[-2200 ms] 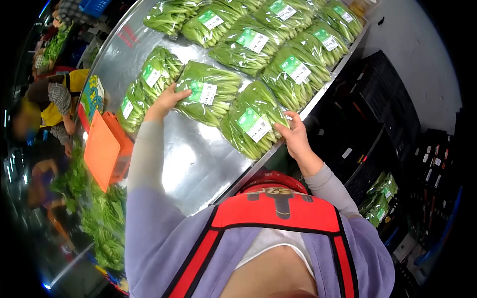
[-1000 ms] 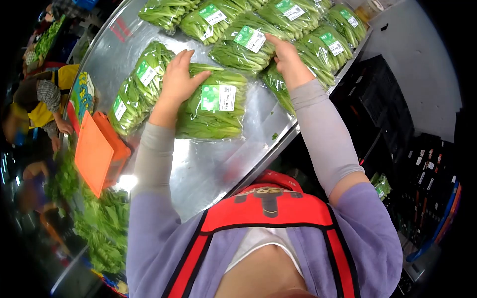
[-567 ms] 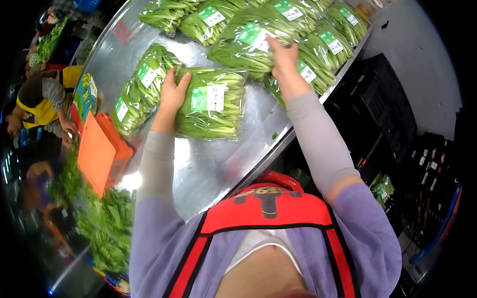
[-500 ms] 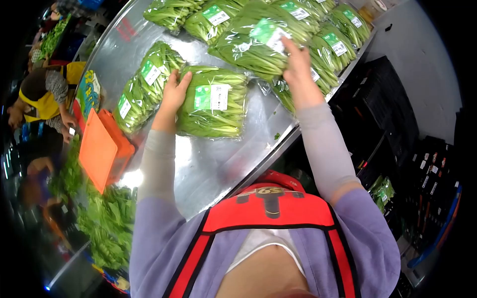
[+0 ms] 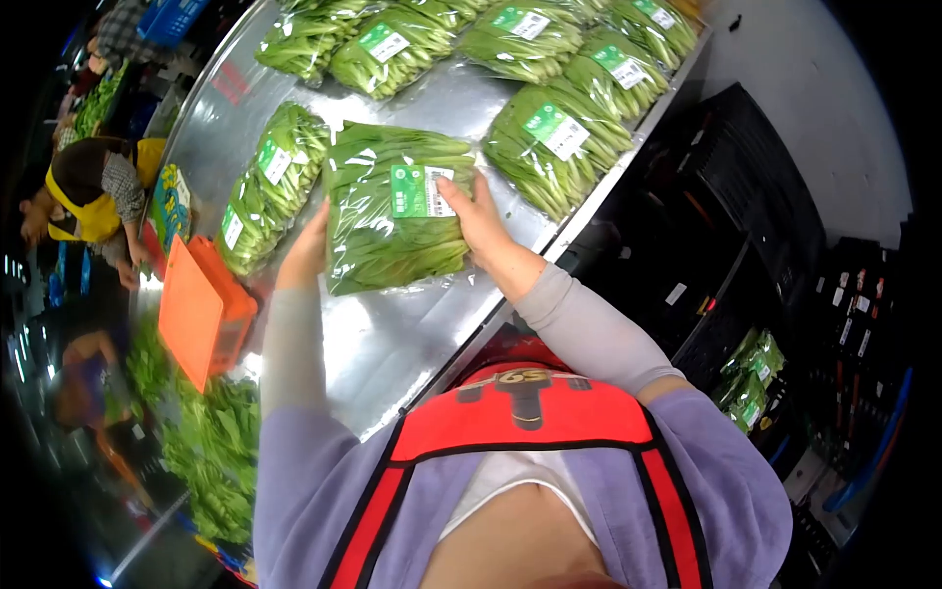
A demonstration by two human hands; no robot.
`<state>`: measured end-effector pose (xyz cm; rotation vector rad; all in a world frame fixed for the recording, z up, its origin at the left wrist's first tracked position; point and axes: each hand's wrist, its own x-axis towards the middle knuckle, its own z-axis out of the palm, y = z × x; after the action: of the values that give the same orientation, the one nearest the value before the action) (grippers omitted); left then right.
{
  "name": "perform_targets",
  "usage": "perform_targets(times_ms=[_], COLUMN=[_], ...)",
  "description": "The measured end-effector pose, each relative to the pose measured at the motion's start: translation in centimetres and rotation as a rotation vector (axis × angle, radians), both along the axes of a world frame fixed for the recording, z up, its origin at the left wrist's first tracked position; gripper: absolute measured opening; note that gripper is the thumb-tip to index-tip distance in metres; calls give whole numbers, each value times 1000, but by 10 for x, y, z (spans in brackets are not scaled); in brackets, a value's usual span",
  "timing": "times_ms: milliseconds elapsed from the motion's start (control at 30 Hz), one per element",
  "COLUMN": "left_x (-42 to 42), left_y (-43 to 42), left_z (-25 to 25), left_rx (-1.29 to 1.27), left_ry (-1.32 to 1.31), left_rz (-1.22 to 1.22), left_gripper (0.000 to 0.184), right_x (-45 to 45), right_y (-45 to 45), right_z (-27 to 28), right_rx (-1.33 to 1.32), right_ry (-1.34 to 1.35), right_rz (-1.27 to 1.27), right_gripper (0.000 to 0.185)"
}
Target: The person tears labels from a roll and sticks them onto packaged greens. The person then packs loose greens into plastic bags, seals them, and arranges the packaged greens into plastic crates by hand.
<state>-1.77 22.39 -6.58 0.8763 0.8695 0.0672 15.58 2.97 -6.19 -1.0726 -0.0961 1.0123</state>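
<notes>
A clear bag of leafy greens [image 5: 392, 236] with a green-and-white label lies flat between my hands over the metal table. My right hand [image 5: 478, 221] grips its right side, thumb on top against the label and the fingers partly hidden. At its left edge, my left hand [image 5: 307, 245] presses the side, its fingertips tucked against the plastic. Whatever lies beneath this bag is hidden by it. Left of my left hand is a pair of bagged greens [image 5: 275, 162], lying end to end.
Several more labelled bags of greens [image 5: 554, 133] lie along the far and right parts of the metal table [image 5: 368, 329]. An orange basket [image 5: 206, 309] stands at the left edge, near loose leafy greens [image 5: 211, 452]. A co-worker in yellow [image 5: 88, 187] is further left. Dark crates [image 5: 731, 196] stand right.
My right hand has brought a bag of greens from the upper right down and left, to where the bag beside my left hand lay. My left hand has shifted slightly down and left.
</notes>
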Motion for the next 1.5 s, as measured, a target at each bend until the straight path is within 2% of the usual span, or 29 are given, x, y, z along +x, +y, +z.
perform_targets(times_ms=[33, 67, 133, 200, 300, 367, 400, 467, 567, 667, 733, 800, 900, 967, 1000, 1067, 1100, 1133, 1200, 1233, 1300, 1333, 1400, 1433, 1467, 1500], left_x=[-2, -4, -19, -21, -7, 27, 47, 88, 153, 216, 253, 275, 299, 321, 332, 356, 365, 373, 379, 377, 370, 369, 369, 369, 367, 368], left_y=[-10, -20, -24, -37, -57, -85, -103, -150, -247, -363, -439, -513, -585, -610, -620, -641, -654, -654, -664, -673, -690, -695, -701, -703, -702, -701], left_z=[15, 23, 21, 40, 69, 88, 97, 108, 112, 89, 57, 17, -20, -45, -60, -96, -105, -160, -178, -171, -153, -141, -123, -126, -127, -128], left_rx=[-64, -130, 117, 266, 327, 366, 388, 398, 336, 172, 33, -16, -202, -258, -306, -69, -3, 7, -86, -86, 15, 16, 331, 351, 356, 657], left_ry=[16, 31, -143, -92, -178, -218, -240, -279, -318, -358, -387, -385, -332, -245, -172, -11, 48, 135, 264, 270, 32, 38, 103, 79, 82, -149], left_rz=[76, 144, -36, -56, -3, -26, -56, -134, -305, -553, -731, -786, -875, -932, -959, -981, -991, -944, -917, -924, -861, -860, -828, -734, -726, -779], left_gripper=[47, 45, 43, 50, 62, 64, 65, 66, 68, 71, 73, 73, 66, 67, 67, 71, 75, 79, 83, 83, 87, 87, 92, 90, 90, 87], right_x=[3, 4, 11, 12, 25, 39, 49, 71, 103, 120, 121, 118, 123, 139, 150, 176, 189, 200, 206, 203, 197, 193, 185, 178, 164, 150], right_y=[-5, -9, -15, -37, -77, -107, -126, -180, -291, -426, -520, -592, -654, -684, -691, -708, -715, -720, -719, -713, -705, -707, -717, -724, -735, -747], right_z=[8, 1, -21, 2, 22, 43, 50, 62, 71, 59, 38, 32, 9, -16, -24, -55, -75, -94, -127, -135, -141, -136, -122, -115, -114, -118], right_rx=[13, 11, -148, 20, 25, 287, 287, 364, 409, 284, 95, 85, 5, -149, -273, -344, -461, -577, -1078, -1167, -1268, -1266, -1392, -1650, -1701, -1712], right_ry=[224, 218, 124, 232, 105, 34, 27, -93, -89, -139, -114, -55, -6, 93, 139, 112, -44, -207, -433, -537, -748, -743, -980, -1032, -905, -933], right_rz=[48, 24, 160, 155, 75, 21, -20, -129, -261, -484, -636, -709, -833, -861, -913, -878, -864, -843, -723, -723, -757, -754, -790, -633, -422, -308], right_gripper=[82, 82, 96, 103, 100, 92, 92, 82, 65, 56, 53, 54, 64, 78, 91, 91, 89, 88, 69, 65, 54, 54, 49, 43, 38, 30])
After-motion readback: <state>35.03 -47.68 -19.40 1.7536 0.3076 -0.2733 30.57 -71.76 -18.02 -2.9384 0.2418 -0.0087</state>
